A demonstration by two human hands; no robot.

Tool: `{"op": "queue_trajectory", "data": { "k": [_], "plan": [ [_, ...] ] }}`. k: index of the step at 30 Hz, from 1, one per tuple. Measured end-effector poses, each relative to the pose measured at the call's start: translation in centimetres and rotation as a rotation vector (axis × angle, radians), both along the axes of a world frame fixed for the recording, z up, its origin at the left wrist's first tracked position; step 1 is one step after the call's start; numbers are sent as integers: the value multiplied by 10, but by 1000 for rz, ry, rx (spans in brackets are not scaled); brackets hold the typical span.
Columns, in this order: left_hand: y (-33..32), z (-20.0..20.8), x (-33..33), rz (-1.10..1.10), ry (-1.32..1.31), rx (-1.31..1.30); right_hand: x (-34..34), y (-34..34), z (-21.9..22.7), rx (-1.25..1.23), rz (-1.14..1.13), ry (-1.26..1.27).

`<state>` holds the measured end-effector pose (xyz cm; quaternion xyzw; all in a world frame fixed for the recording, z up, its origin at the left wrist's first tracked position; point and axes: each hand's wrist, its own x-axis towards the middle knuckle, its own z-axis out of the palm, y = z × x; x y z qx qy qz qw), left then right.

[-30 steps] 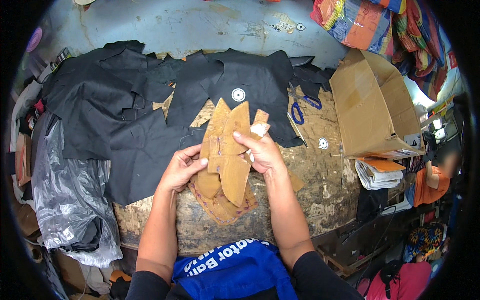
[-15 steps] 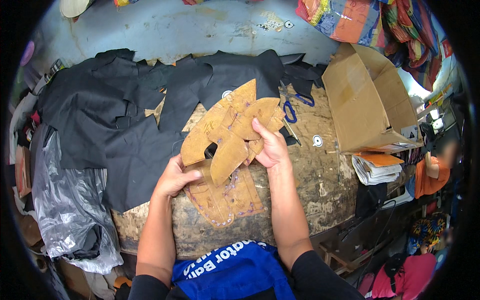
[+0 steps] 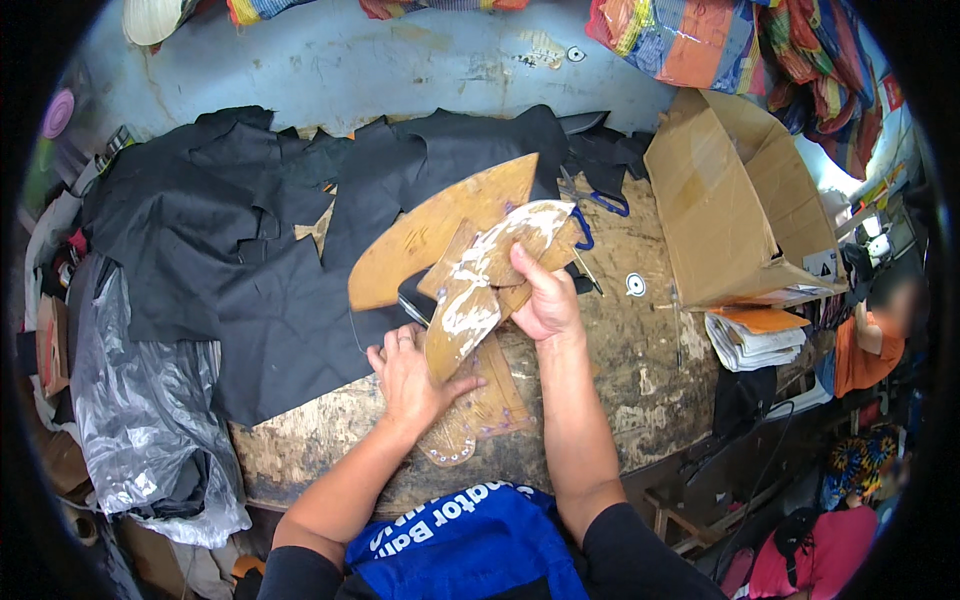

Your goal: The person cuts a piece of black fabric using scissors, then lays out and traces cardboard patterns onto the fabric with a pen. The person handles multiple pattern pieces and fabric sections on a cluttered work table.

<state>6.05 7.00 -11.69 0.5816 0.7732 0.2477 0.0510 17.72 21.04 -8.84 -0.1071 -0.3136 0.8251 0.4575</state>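
Note:
Several stiff brown pattern pieces, like cardboard templates, are fanned out above the bench in front of me. My right hand (image 3: 545,295) grips them at their right side, thumb on top. The uppermost leaf-shaped template (image 3: 475,312) is smeared with white. Behind it a long curved template (image 3: 430,235) points up and to the right. Below, a wider template (image 3: 450,443) with a dotted edge lies low over the bench. My left hand (image 3: 412,375) is beside the stack's lower left edge, thumb and fingers spread. The white-smeared template partly hides what its fingertips touch.
Black sheets of material (image 3: 290,290) cover the left and back of the worn wooden bench (image 3: 635,400). Blue-handled scissors (image 3: 585,230) lie behind my right hand. An open cardboard box (image 3: 715,210) and folded papers (image 3: 755,340) stand right. A clear plastic bag (image 3: 150,430) hangs left.
The top templates now show white-smeared faces where plain marked ones showed. The long curved template has swung apart from them. My left hand has let go of its edge and moved right and down.

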Motion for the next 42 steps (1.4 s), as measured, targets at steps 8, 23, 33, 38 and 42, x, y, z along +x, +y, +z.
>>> {"op": "queue_trajectory", "data": {
  "k": [8, 23, 33, 38, 42],
  "plan": [
    [7, 7, -71, 25, -917, -30, 33, 23, 8, -89, -281, -69],
    [0, 17, -91, 84, -908, 386, -6, -17, 6, 265, 189, -548],
    [-4, 20, -93, 71, -982, 304, -28, -30, -2, 434, 187, -733],
    [-9, 16, -116, -139, -974, 164, -31, -23, -10, 335, 116, -717],
    [-10, 8, -132, 5, -1193, 183, -17, -18, -6, 298, 210, -662]
  ]
}}
